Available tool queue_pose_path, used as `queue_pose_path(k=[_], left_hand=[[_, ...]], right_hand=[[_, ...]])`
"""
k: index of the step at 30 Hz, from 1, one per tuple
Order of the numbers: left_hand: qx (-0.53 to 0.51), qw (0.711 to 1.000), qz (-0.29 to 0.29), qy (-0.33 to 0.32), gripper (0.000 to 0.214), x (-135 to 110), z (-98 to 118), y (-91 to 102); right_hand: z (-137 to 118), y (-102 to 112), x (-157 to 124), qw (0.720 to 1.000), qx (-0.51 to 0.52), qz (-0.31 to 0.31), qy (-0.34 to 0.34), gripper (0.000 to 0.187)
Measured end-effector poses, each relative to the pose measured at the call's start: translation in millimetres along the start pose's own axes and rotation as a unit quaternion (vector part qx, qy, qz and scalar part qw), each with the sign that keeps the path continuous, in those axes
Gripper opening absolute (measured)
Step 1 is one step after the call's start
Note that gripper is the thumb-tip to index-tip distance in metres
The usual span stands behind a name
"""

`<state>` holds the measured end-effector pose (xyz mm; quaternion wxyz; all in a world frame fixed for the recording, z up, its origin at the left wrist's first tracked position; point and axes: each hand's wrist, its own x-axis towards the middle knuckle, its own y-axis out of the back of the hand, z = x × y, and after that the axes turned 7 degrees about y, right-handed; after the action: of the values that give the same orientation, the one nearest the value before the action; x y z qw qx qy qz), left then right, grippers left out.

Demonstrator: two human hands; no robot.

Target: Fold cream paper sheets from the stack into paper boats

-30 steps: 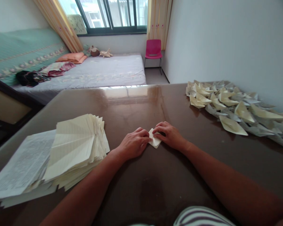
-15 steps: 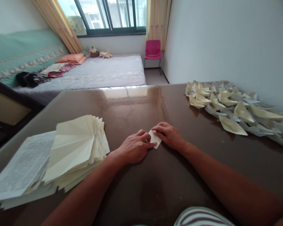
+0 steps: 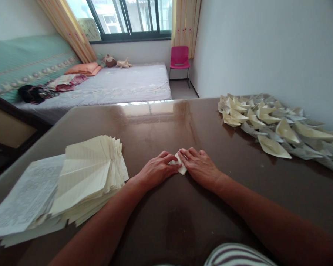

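Note:
Between my hands, a small piece of folded cream paper lies on the brown table, partly covered by fingers. My left hand pinches its left side, thumb toward me and fingers curled over the far side. From the right, my right hand lies palm down, its fingers stretched out flat and pressing on the paper's right part; that thumb is hidden. Nearest to my left forearm is a thick stack of lined cream sheets, creased and uneven at the edges. Printed white sheets stick out beneath it on the left.
Many folded paper boats are heaped along the wall at the table's right. The glossy brown table ends at a far edge before a bed. A pink chair stands by the window, and a dark wooden chair at the left.
My right hand has slid left over the folded paper, its fingers straightening and flattening onto it. My left fingers have shifted slightly and still pinch the left side. The stack and boats stay put.

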<state>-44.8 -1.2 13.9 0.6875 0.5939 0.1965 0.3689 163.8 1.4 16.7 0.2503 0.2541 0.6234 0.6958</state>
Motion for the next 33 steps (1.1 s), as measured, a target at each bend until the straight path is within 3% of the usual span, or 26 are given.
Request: queue_pose_path(k=[5, 10, 14, 18, 21, 27, 33], left_hand=[[0.037, 0.999, -0.013, -0.037, 0.031, 3, 6, 3.1], [0.056, 0.997, 0.017, -0.042, 0.027, 2, 5, -2.3], [0.072, 0.996, 0.029, -0.043, 0.026, 0, 1, -5.7], [0.091, 0.994, 0.027, -0.055, 0.024, 0, 0, -5.9], [0.096, 0.994, 0.026, -0.052, 0.025, 0, 1, -5.5], [0.08, 0.996, 0.038, -0.015, 0.026, -2, -2, -3.2], [0.036, 0.998, 0.049, -0.001, 0.027, -2, -3, -2.2]], right_hand=[[-6, -10, -3, 1.0, -0.006, -0.008, -0.001, 0.048], [-3, -4, -2, 1.0, 0.008, -0.01, -0.006, 0.047], [20, 0, 1, 0.993, 0.116, 0.02, 0.008, 0.044], [38, -5, 3, 0.962, 0.262, 0.061, 0.039, 0.045], [39, -4, 4, 0.944, 0.315, 0.082, 0.053, 0.04], [33, 2, 4, 0.938, 0.331, 0.08, 0.067, 0.033], [40, -12, 6, 0.942, 0.303, 0.113, 0.093, 0.023]])
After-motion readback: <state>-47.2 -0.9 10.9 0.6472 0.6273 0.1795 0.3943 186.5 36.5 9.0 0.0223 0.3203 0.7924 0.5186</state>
